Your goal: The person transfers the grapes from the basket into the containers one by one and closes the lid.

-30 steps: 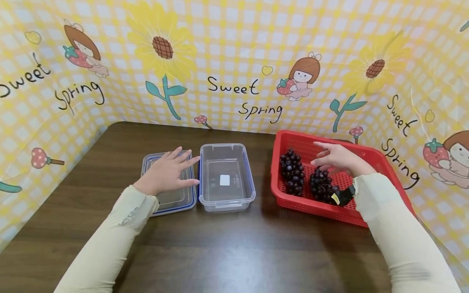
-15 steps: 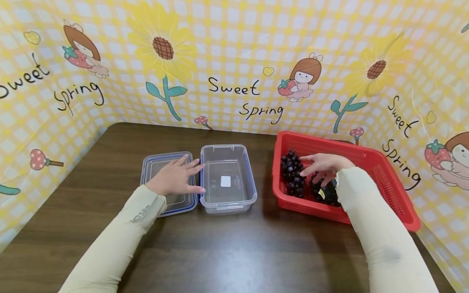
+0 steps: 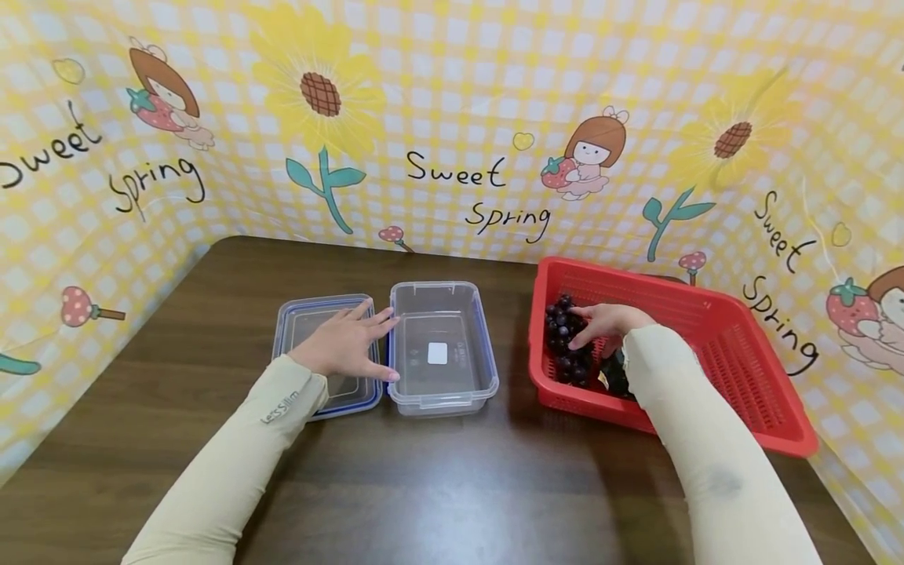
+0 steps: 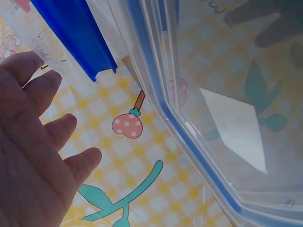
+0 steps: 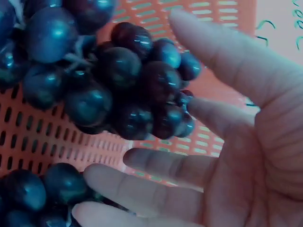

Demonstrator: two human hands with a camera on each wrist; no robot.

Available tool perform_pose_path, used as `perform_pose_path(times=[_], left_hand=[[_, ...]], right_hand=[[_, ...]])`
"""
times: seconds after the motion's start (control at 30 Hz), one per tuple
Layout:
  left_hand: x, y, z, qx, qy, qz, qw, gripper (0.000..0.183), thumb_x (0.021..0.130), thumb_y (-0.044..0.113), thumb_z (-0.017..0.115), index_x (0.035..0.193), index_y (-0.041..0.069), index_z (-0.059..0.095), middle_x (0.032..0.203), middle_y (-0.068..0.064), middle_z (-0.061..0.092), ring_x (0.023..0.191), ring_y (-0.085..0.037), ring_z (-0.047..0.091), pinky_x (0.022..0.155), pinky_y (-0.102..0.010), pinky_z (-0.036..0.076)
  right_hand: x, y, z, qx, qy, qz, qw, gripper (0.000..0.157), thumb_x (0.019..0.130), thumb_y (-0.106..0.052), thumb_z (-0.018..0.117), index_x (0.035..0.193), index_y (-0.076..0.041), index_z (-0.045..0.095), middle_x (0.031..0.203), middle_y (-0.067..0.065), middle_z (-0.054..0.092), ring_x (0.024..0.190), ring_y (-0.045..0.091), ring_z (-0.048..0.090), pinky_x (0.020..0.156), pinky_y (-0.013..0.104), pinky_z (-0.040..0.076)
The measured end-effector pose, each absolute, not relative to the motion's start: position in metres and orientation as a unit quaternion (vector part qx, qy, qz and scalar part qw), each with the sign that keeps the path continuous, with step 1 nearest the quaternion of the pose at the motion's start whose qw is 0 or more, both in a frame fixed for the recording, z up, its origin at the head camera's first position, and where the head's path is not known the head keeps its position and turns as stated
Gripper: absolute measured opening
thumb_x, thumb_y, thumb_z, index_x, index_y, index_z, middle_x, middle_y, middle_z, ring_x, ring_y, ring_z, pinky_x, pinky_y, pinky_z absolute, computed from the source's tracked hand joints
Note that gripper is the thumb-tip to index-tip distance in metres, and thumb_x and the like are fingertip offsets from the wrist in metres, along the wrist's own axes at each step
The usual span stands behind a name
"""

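"Sweet Spring" cloth [image 3: 452, 86], brown table [image 3: 424, 486]; grapes [image 3: 563, 333] in a red basket [image 3: 749, 392].
Only the right wrist view shows the palm of the right hand [image 5: 232, 163], fingers parted at the grapes; the left hand [image 3: 346, 343] splays over a lid [image 3: 355, 390] by a clear box [image 3: 455, 388].

Two grape bunches [image 3: 563, 345] are lying in one red basket [image 3: 741, 369], sitting at three o'clock from one clear container [image 3: 424, 377]; one lid [image 3: 349, 396] is lying at nine o'clock.
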State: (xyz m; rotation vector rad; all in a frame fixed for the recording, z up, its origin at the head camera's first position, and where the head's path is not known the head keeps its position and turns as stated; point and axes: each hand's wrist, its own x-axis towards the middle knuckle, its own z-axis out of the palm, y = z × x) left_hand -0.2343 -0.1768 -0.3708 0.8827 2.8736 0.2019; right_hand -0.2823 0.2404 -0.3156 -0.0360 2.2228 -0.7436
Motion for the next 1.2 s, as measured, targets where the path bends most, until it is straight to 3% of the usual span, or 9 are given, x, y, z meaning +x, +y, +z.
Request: perform_pose_path(times=[0.1, 0.17, 0.33, 0.43, 0.7, 0.93, 1.2], left_hand=[[-0.235, -0.176, -0.372, 0.296, 0.951, 0.068, 0.062, 0.098, 0.078, 0.067, 0.062, 0.148, 0.005, 0.034, 0.154, -0.013, 0.027, 0.141, -0.046, 0.012, 0.11, -0.062, 0.016], [-0.235, -0.175, -0.372, 0.296, 0.95, 0.07, 0.063, 0.098, 0.078, 0.066, 0.062, 0.149, 0.005, 0.033, 0.154, -0.014, 0.027, 0.141, -0.046, 0.012, 0.11, -0.062, 0.016], [-0.232, -0.173, -0.367, 0.277, 0.952, 0.086, 0.096, 0.098, 0.079, 0.064, 0.063, 0.151, 0.007, 0.028, 0.155, -0.014, 0.023, 0.141, -0.046, 0.009, 0.11, -0.064, 0.012], [-0.23, -0.17, -0.365, 0.264, 0.954, 0.094, 0.11, 0.099, 0.079, 0.063, 0.064, 0.151, 0.007, 0.028, 0.155, -0.015, 0.023, 0.141, -0.046, 0.008, 0.109, -0.065, 0.009], [-0.226, -0.166, -0.365, 0.258, 0.957, 0.087, 0.103, 0.098, 0.077, 0.063, 0.066, 0.15, 0.008, 0.031, 0.156, -0.011, 0.022, 0.143, -0.042, 0.004, 0.109, -0.065, 0.008], [-0.228, -0.168, -0.367, 0.265, 0.956, 0.086, 0.096, 0.102, 0.077, 0.067, 0.064, 0.151, 0.007, 0.028, 0.157, -0.012, 0.021, 0.143, -0.044, 0.007, 0.109, -0.065, 0.009], [-0.228, -0.17, -0.367, 0.268, 0.955, 0.085, 0.095, 0.104, 0.076, 0.069, 0.063, 0.151, 0.006, 0.028, 0.156, -0.012, 0.022, 0.142, -0.044, 0.009, 0.109, -0.066, 0.01]], right_hand=[[-0.284, 0.238, -0.32, -0.017, 0.872, -0.298, 0.389, 0.09, 0.091, -0.016, 0.064, 0.152, -0.003, -0.001, 0.154, 0.031, -0.003, 0.134, 0.045, 0.029, 0.096, 0.051, 0.045], [-0.286, 0.237, -0.324, -0.01, 0.864, -0.313, 0.394, 0.091, 0.092, -0.015, 0.063, 0.153, -0.007, -0.005, 0.154, 0.03, -0.005, 0.135, 0.047, 0.025, 0.094, 0.053, 0.046], [-0.289, 0.236, -0.339, -0.018, 0.857, -0.337, 0.389, 0.095, 0.089, -0.011, 0.065, 0.153, -0.014, -0.005, 0.151, 0.031, 0.0, 0.131, 0.054, 0.024, 0.081, 0.055, 0.052], [-0.289, 0.235, -0.345, -0.035, 0.871, -0.321, 0.37, 0.096, 0.086, -0.008, 0.067, 0.154, -0.012, -0.001, 0.148, 0.032, 0.006, 0.128, 0.054, 0.026, 0.078, 0.054, 0.054], [-0.293, 0.233, -0.35, -0.046, 0.909, -0.247, 0.332, 0.092, 0.081, 0.002, 0.065, 0.154, -0.01, 0.009, 0.146, 0.031, 0.017, 0.116, 0.044, 0.036, 0.061, 0.033, 0.048], [-0.295, 0.231, -0.348, -0.026, 0.914, -0.261, 0.308, 0.085, 0.083, 0.003, 0.061, 0.154, -0.011, 0.016, 0.149, 0.032, 0.018, 0.116, 0.044, 0.041, 0.068, 0.043, 0.056], [-0.297, 0.231, -0.348, -0.01, 0.919, -0.264, 0.294, 0.08, 0.08, 0.005, 0.061, 0.151, -0.008, 0.026, 0.148, 0.032, 0.023, 0.103, 0.04, 0.046, 0.066, 0.043, 0.057]])
